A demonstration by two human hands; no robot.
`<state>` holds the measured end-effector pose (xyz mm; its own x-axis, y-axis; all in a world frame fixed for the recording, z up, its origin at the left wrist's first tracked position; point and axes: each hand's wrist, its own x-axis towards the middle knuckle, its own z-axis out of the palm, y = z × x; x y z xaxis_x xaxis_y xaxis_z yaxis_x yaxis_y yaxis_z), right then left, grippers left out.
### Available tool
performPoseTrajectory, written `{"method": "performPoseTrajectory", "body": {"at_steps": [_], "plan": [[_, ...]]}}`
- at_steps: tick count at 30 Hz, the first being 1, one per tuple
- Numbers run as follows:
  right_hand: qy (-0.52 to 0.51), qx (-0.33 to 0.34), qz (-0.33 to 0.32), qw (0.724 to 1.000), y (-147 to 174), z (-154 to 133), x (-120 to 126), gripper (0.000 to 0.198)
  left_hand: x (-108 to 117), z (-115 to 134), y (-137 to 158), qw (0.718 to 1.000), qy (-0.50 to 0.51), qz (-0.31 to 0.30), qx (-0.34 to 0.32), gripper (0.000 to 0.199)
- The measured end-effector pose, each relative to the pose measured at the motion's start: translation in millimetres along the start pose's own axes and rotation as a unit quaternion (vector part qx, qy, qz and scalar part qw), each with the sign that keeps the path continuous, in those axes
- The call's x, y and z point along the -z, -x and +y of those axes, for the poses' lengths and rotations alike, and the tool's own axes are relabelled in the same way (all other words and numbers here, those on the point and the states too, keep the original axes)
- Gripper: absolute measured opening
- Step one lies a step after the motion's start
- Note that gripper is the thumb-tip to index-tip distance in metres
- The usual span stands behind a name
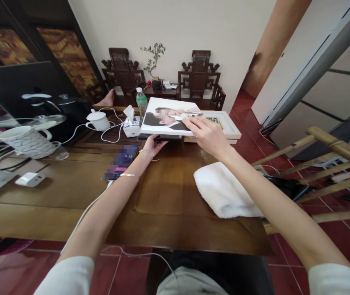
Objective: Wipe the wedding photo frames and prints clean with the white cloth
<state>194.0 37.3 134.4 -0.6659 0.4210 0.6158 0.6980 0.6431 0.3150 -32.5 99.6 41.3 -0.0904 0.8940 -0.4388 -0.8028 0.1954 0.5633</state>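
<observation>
A white-edged photo panel with a printed picture of people lies at the far side of the wooden table, on top of a dark flat piece. My left hand grips its near left edge from below, the thumb by the rim and the other fingers partly hidden underneath. Across the picture rests my right hand, fingers stretched out and touching the surface. A white picture frame sits to the right, partly under the panel. On the near right of the table is a folded white towel, below my right forearm.
A lit phone with a cable lies left of my left wrist. Behind it stand a tissue box, a bottle and a lidded white cup. Farther left are a patterned mug and a charger. A wooden rack stands right.
</observation>
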Motion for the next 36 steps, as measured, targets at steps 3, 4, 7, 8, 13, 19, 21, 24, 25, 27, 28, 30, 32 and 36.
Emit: {"method": "performPoseTrajectory", "body": {"at_steps": [3,4,7,8,13,19,21,24,25,27,28,30,32,36], "plan": [[0.006,-0.01,0.005,1.0,1.8,4.1,-3.4,0.052,8.5,5.3,14.0,1.0,-0.011,-0.014,-0.007,0.015],[0.006,-0.014,0.004,1.0,1.9,5.3,-4.3,0.053,11.3,7.5,19.4,1.0,-0.013,-0.016,-0.009,0.015],[-0.001,-0.028,-0.004,1.0,-0.3,8.0,-5.7,0.054,18.1,15.0,39.3,0.999,-0.02,-0.038,-0.024,0.013],[-0.004,-0.032,-0.005,0.999,-1.7,8.5,-5.8,0.054,19.7,17.6,47.5,0.998,-0.027,-0.046,-0.03,0.013],[-0.016,-0.043,0.008,0.999,-9.5,10.3,-4.4,0.051,27.3,26.4,97.7,0.995,-0.062,-0.044,-0.067,0.015],[-0.024,-0.043,0.016,0.999,-22.4,14.6,-3.0,0.055,50.3,5.5,170.1,0.994,-0.08,-0.028,-0.073,0.018],[-0.027,-0.036,0.005,0.999,-28.2,14.3,-3.5,0.055,59.3,-9.3,194.0,0.994,-0.076,-0.017,-0.075,0.018],[-0.028,-0.03,-0.023,0.999,-37.2,10.3,-6.6,0.053,72.6,-32.3,224.7,0.993,-0.067,0.051,-0.079,0.023],[-0.027,-0.03,-0.035,0.999,-40.3,8.2,-8.7,0.053,77.0,-39.2,232.9,0.992,-0.062,0.074,-0.083,0.027],[-0.026,-0.028,-0.055,0.998,-46.8,3.4,-14.7,0.054,85.0,-50.8,245.9,0.991,-0.055,0.092,-0.077,0.032],[-0.028,-0.026,-0.063,0.997,-50.4,0.7,-18.7,0.054,88.5,-55.5,250.7,0.991,-0.049,0.1,-0.072,0.033],[-0.037,-0.021,-0.074,0.996,-58.0,-4.8,-28.1,0.056,93.8,-62.5,257.2,0.991,-0.04,0.117,-0.06,0.034],[-0.049,-0.026,-0.081,0.995,-65.9,-10.8,-38.4,0.057,96.8,-67.3,260.7,0.989,-0.04,0.129,-0.058,0.038],[-0.066,-0.037,-0.104,0.992,-77.6,-22.8,-57.9,0.057,98.4,-74.1,263.7,0.989,-0.038,0.137,-0.039,0.041]]}}
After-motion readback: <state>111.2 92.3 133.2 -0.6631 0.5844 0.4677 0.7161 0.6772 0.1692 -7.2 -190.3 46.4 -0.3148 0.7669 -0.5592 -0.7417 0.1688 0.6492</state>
